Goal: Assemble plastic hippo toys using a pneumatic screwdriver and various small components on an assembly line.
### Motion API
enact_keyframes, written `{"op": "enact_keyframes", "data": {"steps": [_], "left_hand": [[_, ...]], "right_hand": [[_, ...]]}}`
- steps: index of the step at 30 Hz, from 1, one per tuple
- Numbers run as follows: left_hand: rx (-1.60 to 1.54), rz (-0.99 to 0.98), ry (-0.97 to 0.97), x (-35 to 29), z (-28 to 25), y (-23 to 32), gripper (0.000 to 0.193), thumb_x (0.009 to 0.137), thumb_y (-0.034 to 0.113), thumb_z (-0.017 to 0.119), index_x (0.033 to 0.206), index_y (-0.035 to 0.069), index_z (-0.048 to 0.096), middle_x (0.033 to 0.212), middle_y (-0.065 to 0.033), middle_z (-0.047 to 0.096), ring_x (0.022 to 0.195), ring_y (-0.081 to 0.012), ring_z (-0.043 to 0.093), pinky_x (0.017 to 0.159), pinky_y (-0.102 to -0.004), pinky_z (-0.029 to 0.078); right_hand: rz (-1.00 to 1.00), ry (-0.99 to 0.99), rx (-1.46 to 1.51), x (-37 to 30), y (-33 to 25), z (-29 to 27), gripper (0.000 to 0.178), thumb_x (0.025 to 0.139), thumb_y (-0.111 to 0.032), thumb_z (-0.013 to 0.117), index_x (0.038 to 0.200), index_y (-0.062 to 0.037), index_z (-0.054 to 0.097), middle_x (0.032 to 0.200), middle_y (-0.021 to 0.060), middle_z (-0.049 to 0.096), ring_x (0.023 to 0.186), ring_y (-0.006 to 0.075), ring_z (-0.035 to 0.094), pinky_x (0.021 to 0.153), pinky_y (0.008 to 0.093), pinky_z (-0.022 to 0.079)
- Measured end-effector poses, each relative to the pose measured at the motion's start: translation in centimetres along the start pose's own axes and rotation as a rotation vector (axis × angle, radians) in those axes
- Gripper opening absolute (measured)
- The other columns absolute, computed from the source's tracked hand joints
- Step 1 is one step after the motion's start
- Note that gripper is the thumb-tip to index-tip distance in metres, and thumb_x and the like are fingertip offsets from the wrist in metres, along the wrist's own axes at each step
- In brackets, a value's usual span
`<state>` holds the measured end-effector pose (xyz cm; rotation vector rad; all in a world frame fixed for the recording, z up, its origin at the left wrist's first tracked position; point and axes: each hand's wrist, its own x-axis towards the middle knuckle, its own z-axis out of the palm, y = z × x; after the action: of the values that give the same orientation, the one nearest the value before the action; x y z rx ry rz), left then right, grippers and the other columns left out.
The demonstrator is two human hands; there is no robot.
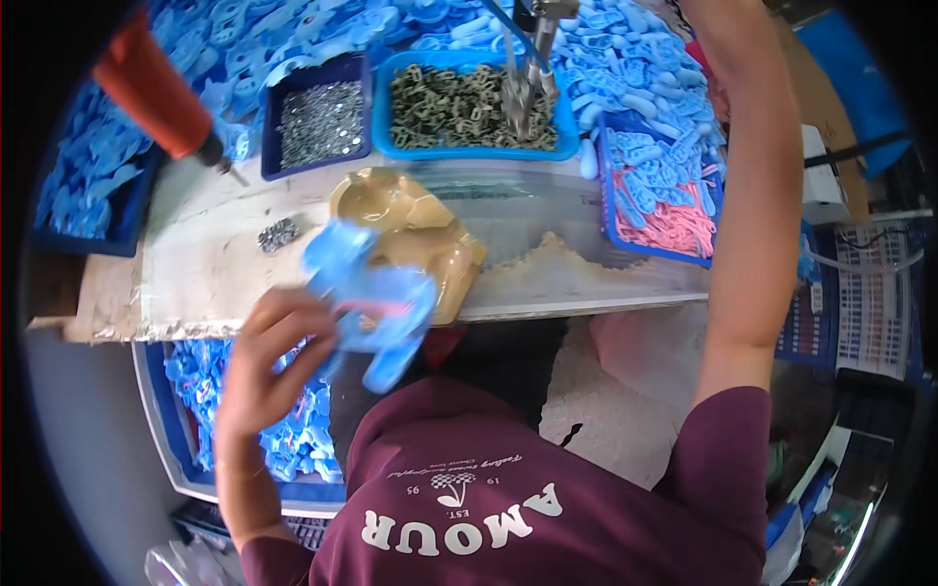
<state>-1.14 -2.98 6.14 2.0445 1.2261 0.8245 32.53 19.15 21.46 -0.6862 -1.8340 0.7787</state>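
My left hand (pixel 283 347) is closed on the edge of a light blue molded plastic part (pixel 396 298), smeared by motion, with a pink strip on it. The part is tilted over the table's front edge and hides some of a tan molded fixture (pixel 405 210). Up past the far right of the table stretches my right forearm (pixel 757 215); its hand lies beyond the upper edge of the picture. A small heap of screws (pixel 279 234) lies on the table to the left of the fixture.
An orange power screwdriver (pixel 161 93) hangs at upper left. Behind the fixture stand a tray of small metal pieces (pixel 365 156), a blue tray of metal clips (pixel 469 154) and a basket of blue and pink parts (pixel 614 210). A bin (pixel 161 430) of blue parts sits below the table.
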Motion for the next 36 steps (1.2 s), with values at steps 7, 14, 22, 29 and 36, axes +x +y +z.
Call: {"op": "enact_keyframes", "data": {"steps": [7, 14, 22, 29, 36], "left_hand": [[0.460, -0.639, -0.181, -11.5, -10.4, 2.2, 0.031, 0.084, 0.010, 0.072, 0.114, 0.002, 0.069, 0.114, -0.0168, 0.068, 0.111, -0.0350, 0.062, 0.101, -0.0428, 0.046], [0.454, -0.576, -0.075, -7.5, -6.2, 1.4, 0.045, 0.086, 0.011, 0.073, 0.129, 0.003, 0.062, 0.129, -0.0202, 0.064, 0.122, -0.0397, 0.057, 0.107, -0.0460, 0.043], [0.143, 0.007, -0.204, 1.5, 2.4, 2.8, 0.045, 0.088, 0.012, 0.074, 0.131, 0.006, 0.063, 0.133, -0.0167, 0.062, 0.115, -0.0405, 0.063, 0.099, -0.0442, 0.051], [-0.277, 0.162, -0.158, 5.9, 11.0, 4.1, 0.054, 0.088, 0.009, 0.077, 0.138, 0.005, 0.056, 0.145, -0.0190, 0.055, 0.114, -0.0344, 0.066, 0.094, -0.0370, 0.054], [0.109, 0.330, 0.213, 3.8, 10.8, 1.5, 0.033, 0.081, 0.003, 0.080, 0.112, 0.003, 0.069, 0.102, -0.0118, 0.073, 0.084, -0.0283, 0.072, 0.070, -0.0359, 0.059]], "right_hand": [[0.592, -0.395, -0.915, -16.8, 11.9, -10.3, 0.014, 0.090, -0.018, 0.072, 0.095, -0.0044, 0.072, 0.083, 0.0067, 0.070, 0.073, 0.0155, 0.066, 0.067, 0.0316, 0.052], [0.566, -0.252, -1.175, -22.5, 12.9, -8.2, 0.016, 0.085, -0.020, 0.073, 0.084, -0.0046, 0.070, 0.082, 0.0120, 0.069, 0.074, 0.0255, 0.069, 0.063, 0.0372, 0.049], [0.620, -0.183, -0.545, -20.9, 6.7, -6.4, 0.013, 0.089, -0.012, 0.070, 0.092, -0.0008, 0.066, 0.085, 0.0082, 0.060, 0.073, 0.0206, 0.057, 0.068, 0.0329, 0.047], [0.345, -0.706, 0.006, -20.8, 2.1, 2.9, 0.013, 0.089, -0.012, 0.073, 0.095, -0.0019, 0.068, 0.092, 0.0082, 0.065, 0.082, 0.0217, 0.064, 0.072, 0.0334, 0.049], [0.602, -0.148, -0.660, -22.8, 8.1, -4.2, 0.026, 0.091, -0.017, 0.075, 0.109, 0.0005, 0.071, 0.105, 0.0140, 0.072, 0.092, 0.0218, 0.070, 0.079, 0.0349, 0.055]]}}
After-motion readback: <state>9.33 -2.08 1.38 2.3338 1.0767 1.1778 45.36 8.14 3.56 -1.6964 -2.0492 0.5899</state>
